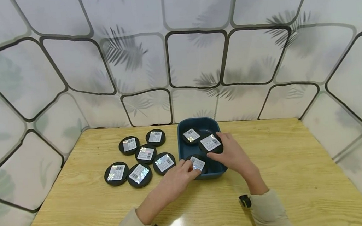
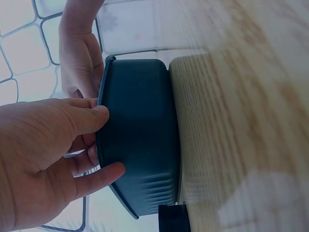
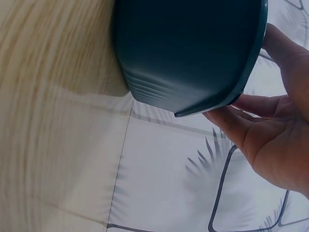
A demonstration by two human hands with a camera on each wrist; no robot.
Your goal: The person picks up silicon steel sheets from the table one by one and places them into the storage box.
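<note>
A dark blue plastic bin (image 1: 202,177) stands on the wooden table with three flat black discs in it, each with a white barcode label. My left hand (image 1: 177,180) reaches over the bin's near-left corner and pinches the nearest disc (image 1: 198,163). In the left wrist view, the thumb of that hand (image 2: 43,154) lies by the bin's rim; the disc is hidden there. At the bin's right side, my right hand (image 1: 233,155) grips another disc (image 1: 210,143) between thumb and fingers. The third disc (image 1: 191,135) lies at the back left, untouched.
Left of the bin, several more labelled black discs (image 1: 140,175) lie flat on the table (image 1: 273,148), the closest one (image 1: 164,163) beside the bin wall. A patterned curtain (image 1: 196,60) surrounds the table's back and sides.
</note>
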